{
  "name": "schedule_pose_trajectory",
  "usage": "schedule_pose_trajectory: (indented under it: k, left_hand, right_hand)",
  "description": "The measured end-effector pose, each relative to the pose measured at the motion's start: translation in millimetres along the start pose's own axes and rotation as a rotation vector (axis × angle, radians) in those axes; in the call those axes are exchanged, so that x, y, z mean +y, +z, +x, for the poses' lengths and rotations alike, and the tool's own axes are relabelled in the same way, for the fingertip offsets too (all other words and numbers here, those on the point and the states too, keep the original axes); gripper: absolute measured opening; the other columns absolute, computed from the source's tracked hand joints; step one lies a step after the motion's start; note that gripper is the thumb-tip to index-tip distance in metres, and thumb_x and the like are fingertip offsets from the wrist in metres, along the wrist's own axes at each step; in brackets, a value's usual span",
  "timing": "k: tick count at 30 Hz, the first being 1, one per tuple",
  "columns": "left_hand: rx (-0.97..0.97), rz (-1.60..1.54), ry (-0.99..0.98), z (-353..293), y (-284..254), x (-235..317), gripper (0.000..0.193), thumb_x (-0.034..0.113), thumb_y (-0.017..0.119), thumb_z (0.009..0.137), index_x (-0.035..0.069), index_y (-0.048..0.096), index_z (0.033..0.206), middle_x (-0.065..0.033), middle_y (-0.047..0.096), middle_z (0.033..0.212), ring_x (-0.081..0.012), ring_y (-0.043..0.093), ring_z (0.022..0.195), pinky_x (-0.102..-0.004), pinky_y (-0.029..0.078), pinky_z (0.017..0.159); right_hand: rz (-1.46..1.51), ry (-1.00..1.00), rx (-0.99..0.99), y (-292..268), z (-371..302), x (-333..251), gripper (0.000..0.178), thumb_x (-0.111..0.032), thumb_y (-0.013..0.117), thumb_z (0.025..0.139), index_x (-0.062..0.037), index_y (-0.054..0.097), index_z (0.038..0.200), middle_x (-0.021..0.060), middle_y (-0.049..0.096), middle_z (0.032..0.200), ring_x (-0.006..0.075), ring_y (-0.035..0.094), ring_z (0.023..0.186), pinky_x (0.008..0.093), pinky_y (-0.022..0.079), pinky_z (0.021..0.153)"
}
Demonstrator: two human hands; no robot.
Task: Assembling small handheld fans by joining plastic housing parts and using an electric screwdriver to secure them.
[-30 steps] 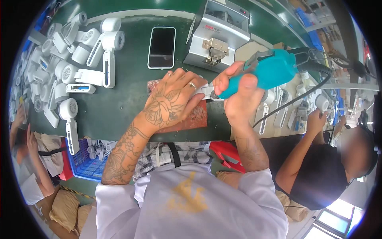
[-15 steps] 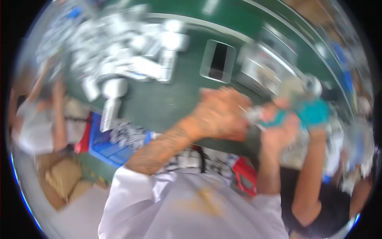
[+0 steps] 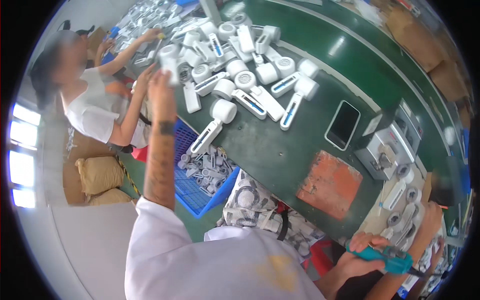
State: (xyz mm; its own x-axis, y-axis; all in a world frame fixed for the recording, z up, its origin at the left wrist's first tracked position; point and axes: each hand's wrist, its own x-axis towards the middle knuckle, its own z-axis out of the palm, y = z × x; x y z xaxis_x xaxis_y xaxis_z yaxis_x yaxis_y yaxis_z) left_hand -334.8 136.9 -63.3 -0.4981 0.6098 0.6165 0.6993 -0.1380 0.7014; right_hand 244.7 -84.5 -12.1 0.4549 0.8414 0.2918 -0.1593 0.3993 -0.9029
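My left hand (image 3: pixel 162 91) reaches out to the far left, its fingers around a white handheld fan (image 3: pixel 169 59) that is blurred by motion. The fan is at the near left side of a heap of similar fans (image 3: pixel 245 80), round heads with flat handles and blue strips. Low at the right, my right hand (image 3: pixel 354 260) is closed around a teal electric screwdriver (image 3: pixel 382 257). Its front end points left and a dark cord leaves its rear. Close beside it, a co-worker's forearm (image 3: pixel 417 240) passes toward more fans (image 3: pixel 400 195).
On the green table (image 3: pixel 270 145) lie a phone-like slab (image 3: pixel 343 125), a worn orange-red board (image 3: pixel 330 185) and a metal fixture (image 3: pixel 387 150). A blue crate (image 3: pixel 200 200) of small parts stands below the near edge. Another person (image 3: pixel 95 100) works at the left.
My left hand has moved from the middle of the view to the far left. My right hand, with the screwdriver, now sits lower right. The view has turned and sharpened.
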Motion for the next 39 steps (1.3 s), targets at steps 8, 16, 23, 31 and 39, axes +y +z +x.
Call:
schedule_pose_trajectory:
  k: [8, 16, 23, 31, 39]
  left_hand:
    - [-0.193, -0.147, 0.053, 38, 2, 91, 0.045, 0.023, 0.061, 0.102, -0.004, 0.059, 0.138, -0.0183, 0.063, 0.133, -0.0243, 0.059, 0.126, -0.0349, 0.043, 0.11]
    - [-1.06, -0.456, 0.647, -220, 169, 396, 0.039, 0.025, 0.074, 0.09, 0.001, 0.066, 0.119, -0.0183, 0.068, 0.117, -0.0362, 0.066, 0.108, -0.0449, 0.055, 0.093]
    - [-0.977, -0.117, 0.795, -316, 305, 457, 0.042, 0.037, 0.056, 0.096, -0.001, 0.063, 0.113, -0.013, 0.065, 0.103, -0.03, 0.063, 0.1, -0.0409, 0.051, 0.087]
    - [-0.917, -0.372, 0.654, -293, 264, 452, 0.027, 0.023, 0.069, 0.087, 0.002, 0.064, 0.103, -0.0142, 0.065, 0.1, -0.0345, 0.066, 0.09, -0.0424, 0.056, 0.08]
    - [-1.043, -0.417, 0.734, -228, 151, 364, 0.025, 0.009, 0.074, 0.081, 0.003, 0.063, 0.102, -0.0142, 0.063, 0.1, -0.0358, 0.063, 0.094, -0.0468, 0.054, 0.083]
  right_hand:
    - [-0.018, 0.108, -0.076, 14, 6, 11, 0.08, -0.08, 0.053, 0.088, -0.0025, 0.047, 0.106, 0.0073, 0.053, 0.066, 0.0192, 0.052, 0.054, 0.0331, 0.045, 0.052]
    - [0.108, 0.144, -0.01, -6, -7, -13, 0.079, -0.065, 0.076, 0.08, 0.0041, 0.055, 0.111, 0.0115, 0.061, 0.074, 0.0226, 0.061, 0.067, 0.0359, 0.049, 0.062]
    - [-0.026, 0.09, 0.012, -9, -16, -24, 0.074, -0.068, 0.068, 0.086, 0.0017, 0.052, 0.105, 0.0102, 0.055, 0.067, 0.0231, 0.056, 0.057, 0.0373, 0.046, 0.054]
    - [-0.006, 0.155, 0.028, -28, -17, -27, 0.077, -0.067, 0.074, 0.081, 0.0034, 0.055, 0.106, 0.0098, 0.057, 0.069, 0.0229, 0.058, 0.062, 0.0351, 0.046, 0.056]
    - [0.029, 0.152, 0.045, -34, 0, -14, 0.083, -0.067, 0.078, 0.078, 0.0057, 0.059, 0.113, 0.0103, 0.064, 0.076, 0.0203, 0.063, 0.067, 0.0316, 0.05, 0.058]
